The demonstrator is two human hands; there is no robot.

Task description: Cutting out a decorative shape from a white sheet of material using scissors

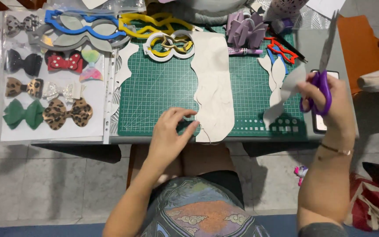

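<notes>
A: Pale sheet material [213, 87] lies in the middle of the frame, on the green cutting mat [163, 87]. It is a long strip and its left edge is already cut in waves.

B: Let us go from the left. What is at the far left?

A: A clear plastic sleeve [97, 127] with finished bows on it: a black bow [19, 62], a red dotted bow [64, 62], a green bow [22, 114] and a leopard bow [68, 113]. Above them, at the upper left, lie a blue template [84, 24] and a yellow template [148, 22], and a white ring-shaped one [172, 44] is just beside the strip.

B: And the hands?

A: The left hand [169, 131] is in the lower middle of the frame. Its fingers are bent, thumb and fingertips nearly together, touching the lower left edge of the strip. I cannot tell if it really pinches the strip or only presses on it. The right hand [330, 98] is at the right. Its fingers are closed through the handles of the purple scissors [321, 87], blades pointing up, and a small pale cut piece [292, 79] is held beside the handles.

B: How far is the work, in your opinion?

A: I judge it is in the middle. Some shapes are cut out: pale pieces [273, 72] lie at the right side of the mat, near purple folded pieces [244, 28] and a red template [281, 49]. But much of the strip remains uncut, and these pale pieces are not assembled.
</notes>
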